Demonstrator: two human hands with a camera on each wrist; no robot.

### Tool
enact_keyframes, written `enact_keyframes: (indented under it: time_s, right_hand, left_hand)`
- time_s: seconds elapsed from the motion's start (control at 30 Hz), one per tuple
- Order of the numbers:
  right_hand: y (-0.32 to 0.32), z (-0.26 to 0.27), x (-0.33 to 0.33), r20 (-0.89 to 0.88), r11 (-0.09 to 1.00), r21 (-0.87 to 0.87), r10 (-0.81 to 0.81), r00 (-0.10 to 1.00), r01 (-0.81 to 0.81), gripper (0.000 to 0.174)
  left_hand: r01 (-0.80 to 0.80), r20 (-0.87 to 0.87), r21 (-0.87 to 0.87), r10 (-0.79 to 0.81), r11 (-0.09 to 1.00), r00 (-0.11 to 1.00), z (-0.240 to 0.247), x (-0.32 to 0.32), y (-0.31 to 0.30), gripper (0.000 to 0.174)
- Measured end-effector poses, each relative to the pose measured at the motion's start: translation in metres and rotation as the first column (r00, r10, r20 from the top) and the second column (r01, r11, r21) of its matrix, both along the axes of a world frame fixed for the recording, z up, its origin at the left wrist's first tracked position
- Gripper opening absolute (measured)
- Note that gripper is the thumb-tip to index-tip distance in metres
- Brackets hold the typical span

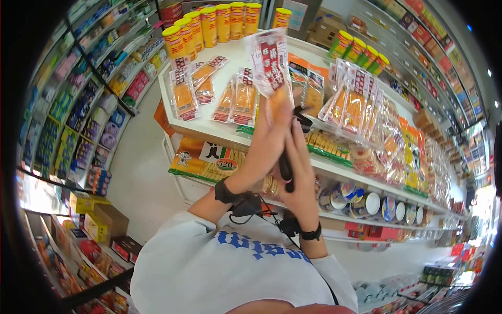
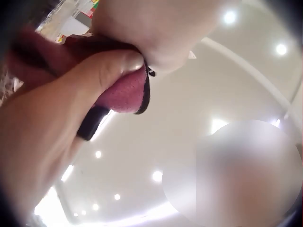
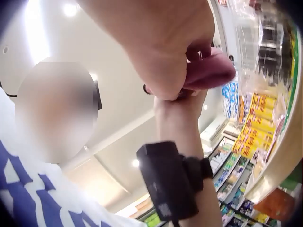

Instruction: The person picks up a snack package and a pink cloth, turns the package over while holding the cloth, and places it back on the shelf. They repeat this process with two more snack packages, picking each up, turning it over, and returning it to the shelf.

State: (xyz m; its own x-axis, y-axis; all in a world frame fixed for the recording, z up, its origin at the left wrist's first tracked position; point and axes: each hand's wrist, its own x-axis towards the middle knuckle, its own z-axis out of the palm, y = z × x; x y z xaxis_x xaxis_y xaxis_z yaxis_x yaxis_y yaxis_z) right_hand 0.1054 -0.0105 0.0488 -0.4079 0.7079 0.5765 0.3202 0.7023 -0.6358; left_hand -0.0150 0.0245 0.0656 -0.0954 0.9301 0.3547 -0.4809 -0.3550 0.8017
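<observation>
A clear snack packet (image 1: 269, 63) with a red-and-white label and orange contents stands upright above the counter. My left hand (image 1: 269, 138) grips its lower end, fingers pointing up. Close against it, my right hand (image 1: 299, 172) has its fingers raised and long. A black object (image 1: 285, 166) shows between the palms. In the left wrist view, my left thumb (image 2: 116, 66) presses on a pink piece (image 2: 125, 94) with a black edge. The right hand (image 3: 165, 52) covers much of the left in the right wrist view. I cannot tell what the right fingers hold.
Similar packets (image 1: 184, 94) lie on the white counter (image 1: 209, 125), with a stack of packets (image 1: 353, 99) at right. Yellow canisters (image 1: 209, 26) line its back edge. Biscuit bags (image 1: 209, 159) and cup containers (image 1: 372, 203) fill lower shelves. Stocked shelves (image 1: 78, 120) stand left, beside cardboard boxes (image 1: 107, 222).
</observation>
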Motion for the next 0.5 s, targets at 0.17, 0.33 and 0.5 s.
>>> enact_keyframes:
  time_s: [0.17, 0.33, 0.5]
  right_hand:
    - [-0.004, 0.001, -0.01, 0.255, 0.988, 0.143, 0.013, 0.967, -0.051, 0.076]
    - [-0.002, 0.002, -0.017, 0.227, 0.982, 0.189, -0.046, 0.973, 0.003, 0.08]
    - [-0.001, 0.0, -0.014, 0.244, 0.989, 0.145, -0.014, 0.97, -0.022, 0.076]
  left_hand:
    - [0.442, 0.42, 0.003, -0.402, 0.897, 0.814, 0.004, -0.027, 0.013, 0.085]
    - [0.434, 0.441, 0.008, -0.393, 0.901, 0.807, 0.006, -0.027, 0.016, 0.086]
    - [0.418, 0.406, 0.009, -0.385, 0.908, 0.829, 0.006, -0.028, 0.014, 0.086]
